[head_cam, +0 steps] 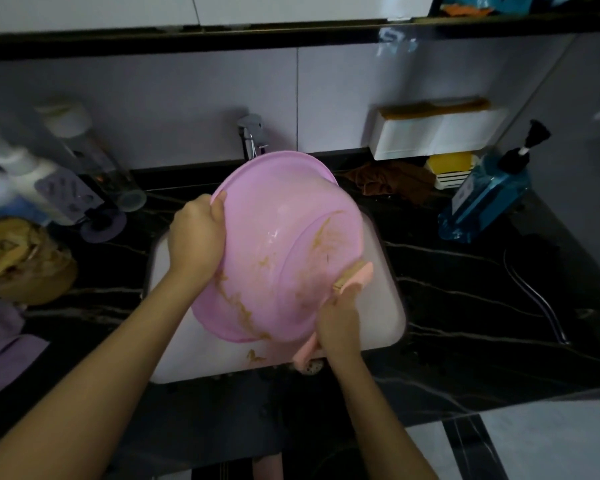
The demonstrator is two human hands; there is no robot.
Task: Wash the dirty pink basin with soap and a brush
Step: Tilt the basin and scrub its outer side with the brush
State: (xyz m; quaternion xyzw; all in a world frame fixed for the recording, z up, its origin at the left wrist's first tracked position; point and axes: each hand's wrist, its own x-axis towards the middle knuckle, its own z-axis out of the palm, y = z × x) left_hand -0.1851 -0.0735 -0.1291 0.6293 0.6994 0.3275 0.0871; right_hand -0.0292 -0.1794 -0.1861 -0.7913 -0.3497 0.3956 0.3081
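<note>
The pink basin [278, 237] is tilted on its side over the white sink [385, 306], its underside turned toward me and streaked with brown dirt. My left hand [196, 237] grips the basin's upper left rim. My right hand [340, 318] holds a pink brush [355, 278], and the bristles press against the basin's lower right side. The brush handle [305, 356] sticks out below my right hand.
The tap [253, 135] stands behind the basin. A blue soap pump bottle [489, 195] stands on the black counter at right, beside a brown cloth [392, 181] and a yellow sponge [451, 162]. Bottles [25, 181] and a brown bowl [21, 261] crowd the left side.
</note>
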